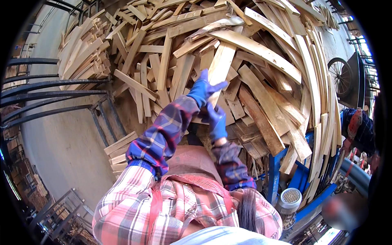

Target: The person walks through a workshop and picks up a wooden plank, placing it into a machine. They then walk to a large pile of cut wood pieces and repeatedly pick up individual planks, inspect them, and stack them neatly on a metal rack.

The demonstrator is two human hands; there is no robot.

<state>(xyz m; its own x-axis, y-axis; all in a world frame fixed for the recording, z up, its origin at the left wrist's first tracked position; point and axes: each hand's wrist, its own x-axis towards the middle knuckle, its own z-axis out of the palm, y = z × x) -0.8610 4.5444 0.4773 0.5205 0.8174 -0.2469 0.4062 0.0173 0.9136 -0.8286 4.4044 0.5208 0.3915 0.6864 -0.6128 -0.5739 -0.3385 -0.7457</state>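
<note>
My left hand (203,89), in a blue glove, is closed around a pale wooden board (222,61) near its lower part, with one digit lying across the face. The board slants up and away, over the heap of loose boards (163,57). Just below and to the right, my right hand (217,120), also blue-gloved, is closed at the board's near end; its curled fingers partly hide that end. Patterned sleeves cover both forearms. More boards lie at odd angles under and around the hands, among them a brown, bark-edged one (259,118).
A black metal rack (53,92) stands on the left, with stacked boards (83,57) behind it. Long boards (322,98) lean along the right, by a blue metal frame (277,175) and a motor-like grey housing (290,198). A cart wheel (341,75) and another person's sleeve (361,126) appear far right.
</note>
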